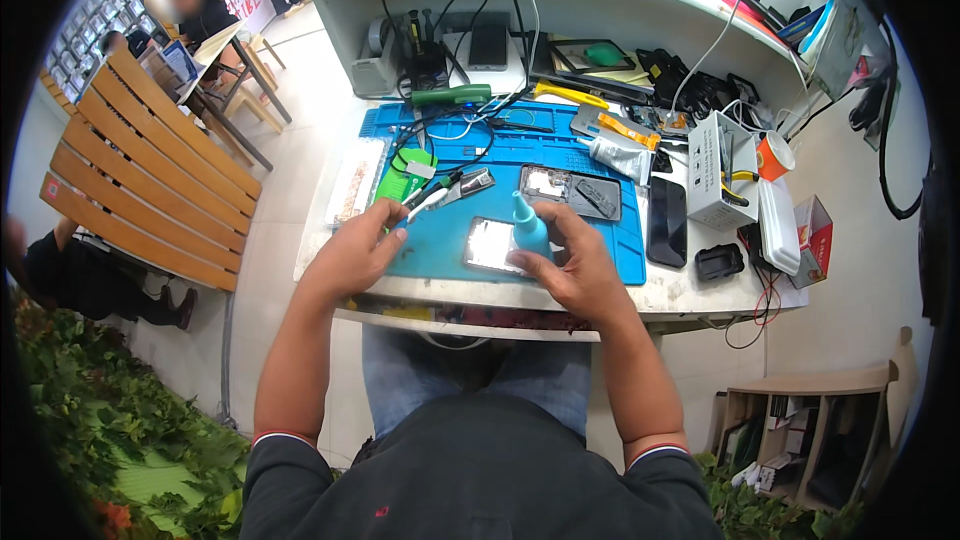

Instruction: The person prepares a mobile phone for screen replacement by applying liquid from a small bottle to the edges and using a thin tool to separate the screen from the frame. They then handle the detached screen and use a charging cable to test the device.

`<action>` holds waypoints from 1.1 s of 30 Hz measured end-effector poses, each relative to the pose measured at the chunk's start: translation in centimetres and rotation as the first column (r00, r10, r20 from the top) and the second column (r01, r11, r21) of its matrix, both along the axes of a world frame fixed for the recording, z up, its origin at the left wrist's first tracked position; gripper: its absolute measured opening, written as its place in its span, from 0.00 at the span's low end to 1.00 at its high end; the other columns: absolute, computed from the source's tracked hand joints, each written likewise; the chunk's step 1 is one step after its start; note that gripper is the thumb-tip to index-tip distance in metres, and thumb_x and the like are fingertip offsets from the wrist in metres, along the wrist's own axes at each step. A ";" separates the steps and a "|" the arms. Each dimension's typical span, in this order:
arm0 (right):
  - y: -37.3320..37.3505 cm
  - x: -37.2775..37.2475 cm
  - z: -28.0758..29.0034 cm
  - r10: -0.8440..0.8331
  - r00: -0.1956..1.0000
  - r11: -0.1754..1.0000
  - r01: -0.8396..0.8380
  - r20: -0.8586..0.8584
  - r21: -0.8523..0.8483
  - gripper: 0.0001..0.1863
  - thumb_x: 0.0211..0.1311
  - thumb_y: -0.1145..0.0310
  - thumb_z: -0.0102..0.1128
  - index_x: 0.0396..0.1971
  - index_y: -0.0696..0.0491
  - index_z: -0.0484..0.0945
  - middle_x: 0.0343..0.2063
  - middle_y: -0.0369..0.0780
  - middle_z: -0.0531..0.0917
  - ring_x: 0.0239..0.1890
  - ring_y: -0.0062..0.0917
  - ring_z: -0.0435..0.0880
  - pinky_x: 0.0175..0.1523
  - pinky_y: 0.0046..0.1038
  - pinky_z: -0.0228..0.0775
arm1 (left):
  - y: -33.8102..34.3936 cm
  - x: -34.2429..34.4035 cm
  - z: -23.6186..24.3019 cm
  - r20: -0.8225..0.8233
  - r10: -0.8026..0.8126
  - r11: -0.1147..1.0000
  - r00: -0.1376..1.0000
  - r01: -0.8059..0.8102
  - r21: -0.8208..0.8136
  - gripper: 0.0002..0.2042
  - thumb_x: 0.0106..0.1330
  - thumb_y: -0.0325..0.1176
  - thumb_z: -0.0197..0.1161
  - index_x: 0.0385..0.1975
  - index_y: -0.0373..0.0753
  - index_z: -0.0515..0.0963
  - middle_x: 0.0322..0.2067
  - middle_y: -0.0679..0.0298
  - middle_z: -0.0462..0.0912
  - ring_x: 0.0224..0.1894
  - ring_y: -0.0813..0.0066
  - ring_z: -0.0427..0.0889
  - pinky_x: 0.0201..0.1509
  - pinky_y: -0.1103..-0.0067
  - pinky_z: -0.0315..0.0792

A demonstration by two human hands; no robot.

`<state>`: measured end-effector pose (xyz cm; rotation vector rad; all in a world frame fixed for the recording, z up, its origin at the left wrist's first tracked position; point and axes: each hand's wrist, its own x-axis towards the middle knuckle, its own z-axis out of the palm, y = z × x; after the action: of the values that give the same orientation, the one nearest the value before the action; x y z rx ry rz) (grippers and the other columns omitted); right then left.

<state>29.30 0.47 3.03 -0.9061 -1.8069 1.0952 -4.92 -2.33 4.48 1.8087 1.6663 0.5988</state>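
My left hand (370, 250) is closed on a thin white tool (430, 200) that points up to the right, beside some dark pen-like tools (450, 182). My right hand (568, 270) grips a cyan squeeze bottle (530, 225) with its nozzle upward, just over a small bright, silvery phone part (487, 240) on the blue mat (420, 265). An opened phone (570, 188) with exposed innards rests behind the bottle. A green card-like item (405, 180) lies beyond my left hand.
The mat holds cables, a yellow tool (570, 92) and a white tube (620, 155). Rightward are a black phone (668, 225), a box (705, 155), a cup (775, 155) and a white case (778, 225). A shelf (360, 10) stands behind. People (200, 20) sit past a wooden slatted chair (150, 170).
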 end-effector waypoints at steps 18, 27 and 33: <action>2.1 -0.6 5.3 -0.244 0.795 0.595 -0.330 0.555 0.733 0.20 0.57 0.82 0.71 0.52 0.60 0.86 0.45 0.41 0.87 0.52 0.37 0.86 0.58 0.37 0.87 | -2.7 1.5 6.3 -0.365 -0.096 0.971 0.926 0.168 0.170 0.09 0.76 0.35 0.70 0.45 0.39 0.92 0.38 0.49 0.94 0.45 0.45 0.92 0.53 0.56 0.83; 2.2 -0.6 5.9 -0.295 0.768 0.531 -0.363 0.568 0.766 0.16 0.56 0.81 0.70 0.47 0.58 0.88 0.39 0.39 0.86 0.45 0.34 0.84 0.52 0.35 0.86 | -3.0 1.4 6.2 -0.397 -0.103 0.969 0.912 0.181 0.166 0.08 0.77 0.36 0.71 0.44 0.39 0.93 0.40 0.50 0.94 0.47 0.45 0.92 0.55 0.56 0.83; 2.0 -0.5 6.0 -0.314 0.761 0.508 -0.371 0.568 0.778 0.14 0.55 0.80 0.70 0.43 0.56 0.87 0.38 0.37 0.86 0.44 0.32 0.84 0.51 0.33 0.85 | -3.0 1.6 6.1 -0.397 -0.106 0.973 0.912 0.178 0.149 0.08 0.76 0.35 0.71 0.44 0.39 0.92 0.40 0.50 0.94 0.48 0.45 0.92 0.55 0.56 0.83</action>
<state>28.85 2.48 9.04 -0.6020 -2.5463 -0.3437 -3.33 -5.29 10.57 2.2787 1.7502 0.3518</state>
